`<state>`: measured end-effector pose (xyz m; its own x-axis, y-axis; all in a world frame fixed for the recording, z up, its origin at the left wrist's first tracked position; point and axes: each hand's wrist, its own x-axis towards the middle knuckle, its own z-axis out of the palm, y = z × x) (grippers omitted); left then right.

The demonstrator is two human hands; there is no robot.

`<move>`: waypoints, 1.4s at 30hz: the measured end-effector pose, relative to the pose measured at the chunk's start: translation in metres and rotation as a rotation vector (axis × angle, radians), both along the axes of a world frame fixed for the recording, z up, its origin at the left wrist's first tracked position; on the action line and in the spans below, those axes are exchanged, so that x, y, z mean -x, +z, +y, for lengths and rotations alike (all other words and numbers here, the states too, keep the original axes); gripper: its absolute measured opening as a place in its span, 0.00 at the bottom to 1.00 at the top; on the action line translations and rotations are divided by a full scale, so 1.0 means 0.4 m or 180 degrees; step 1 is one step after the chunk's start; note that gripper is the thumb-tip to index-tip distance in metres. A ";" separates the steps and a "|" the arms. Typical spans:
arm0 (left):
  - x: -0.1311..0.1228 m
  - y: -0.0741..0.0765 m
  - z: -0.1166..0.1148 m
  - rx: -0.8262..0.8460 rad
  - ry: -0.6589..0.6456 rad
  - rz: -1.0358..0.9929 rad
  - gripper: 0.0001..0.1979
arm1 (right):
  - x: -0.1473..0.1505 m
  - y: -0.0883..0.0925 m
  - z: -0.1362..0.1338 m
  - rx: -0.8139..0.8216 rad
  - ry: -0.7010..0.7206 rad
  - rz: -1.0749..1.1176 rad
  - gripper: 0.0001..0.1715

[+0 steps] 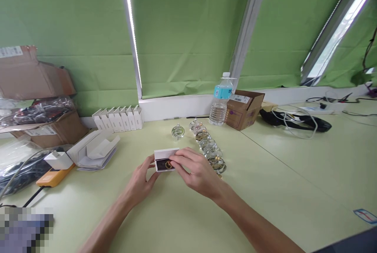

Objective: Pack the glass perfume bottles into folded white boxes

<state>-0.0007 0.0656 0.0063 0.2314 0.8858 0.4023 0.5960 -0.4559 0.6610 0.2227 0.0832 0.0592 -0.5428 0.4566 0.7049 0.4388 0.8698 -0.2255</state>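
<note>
My left hand (139, 182) grips the left end of a small white gift box (161, 154), whose dark inside shows a round gold piece (169, 164). My right hand (194, 170) lies over the box's right end, its fingers on or just by the gold piece and hiding part of the box. Just beyond that hand runs a row of round glass-and-gold ornaments (206, 145), the nearest almost touching it. A single clear glass ornament (178, 131) stands apart, farther up the table.
Several small white boxes (118, 119) stand in a line at the back. A water bottle (220, 99) and a cardboard box (244, 109) stand to the right. An opened white carton (94, 150) and an orange power strip (54, 176) lie left, beside plastic-wrapped cables (20, 170).
</note>
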 end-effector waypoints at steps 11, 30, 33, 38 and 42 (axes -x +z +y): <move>0.014 -0.047 0.016 -0.0869 0.0427 0.0142 0.18 | 0.002 0.007 -0.009 -0.0027 -0.0045 0.0212 0.11; -0.003 0.033 -0.010 -0.0139 -0.0153 -0.0463 0.17 | 0.005 -0.010 0.002 0.0713 -0.0608 0.0878 0.20; -0.005 0.021 -0.008 -0.0221 -0.0061 -0.0563 0.22 | 0.009 -0.016 0.004 0.1167 -0.0608 0.0696 0.28; 0.002 -0.002 -0.004 -0.0478 0.0062 -0.0030 0.17 | 0.010 -0.014 0.002 0.1430 -0.0596 0.0427 0.23; -0.001 0.006 -0.005 -0.0460 0.0117 -0.0071 0.16 | 0.009 -0.008 -0.001 0.1240 -0.0526 0.0504 0.21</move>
